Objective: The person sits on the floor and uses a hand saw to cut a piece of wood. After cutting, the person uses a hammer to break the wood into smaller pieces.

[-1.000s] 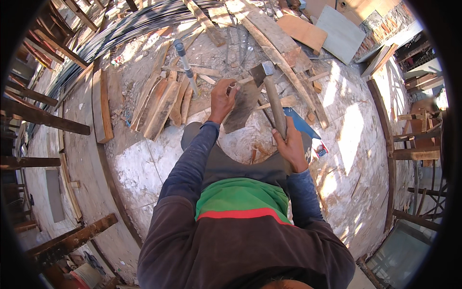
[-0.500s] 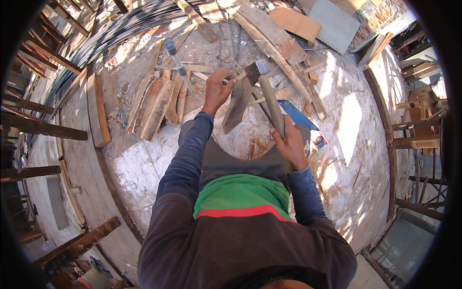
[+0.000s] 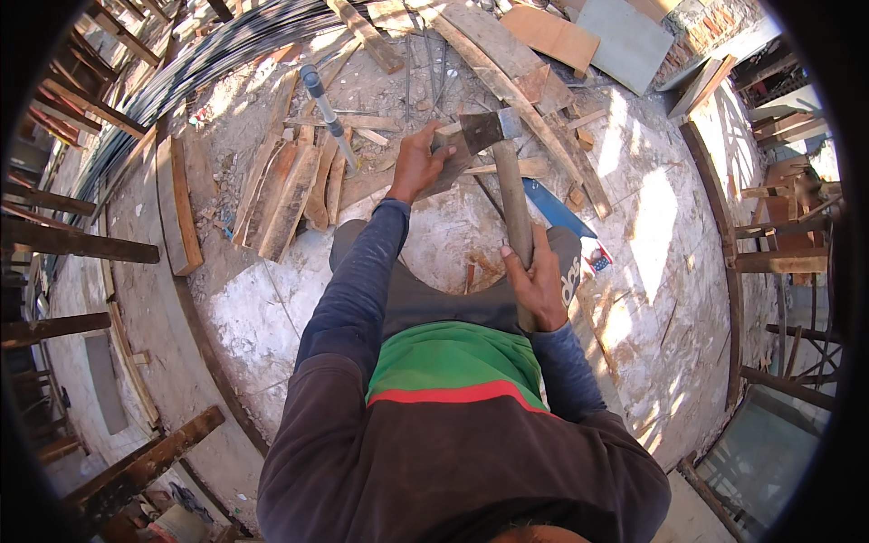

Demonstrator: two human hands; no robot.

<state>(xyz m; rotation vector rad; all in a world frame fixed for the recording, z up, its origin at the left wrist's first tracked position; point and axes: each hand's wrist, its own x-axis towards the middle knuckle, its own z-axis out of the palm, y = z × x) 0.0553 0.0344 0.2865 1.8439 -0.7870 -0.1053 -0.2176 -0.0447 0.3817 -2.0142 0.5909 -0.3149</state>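
My right hand (image 3: 541, 282) is wrapped round the wooden handle of a hatchet (image 3: 513, 195). Its head, dark with one shiny end, points away from me at the top of the handle. My left hand (image 3: 419, 163) grips a short, weathered board (image 3: 463, 161) by its left side, fingers closed over the edge. The board lies against or just under the dark part of the hatchet head; whether they touch I cannot tell. Past my right knee, a blue handsaw (image 3: 559, 208) with a red and white handle end rests on the floor.
Scrap boards (image 3: 294, 195) lie piled ahead on the left, a grey pipe (image 3: 328, 113) standing beside them. Long planks (image 3: 507, 86) stretch across the far ground. Beyond, a bundle of dark rods (image 3: 226, 54) curves at the far left. Flat panels (image 3: 625, 45) lie far right.
The board has swung from hanging toward me to lying more level, and my left hand has turned with it. The hatchet handle has become more upright, its head shifting right.
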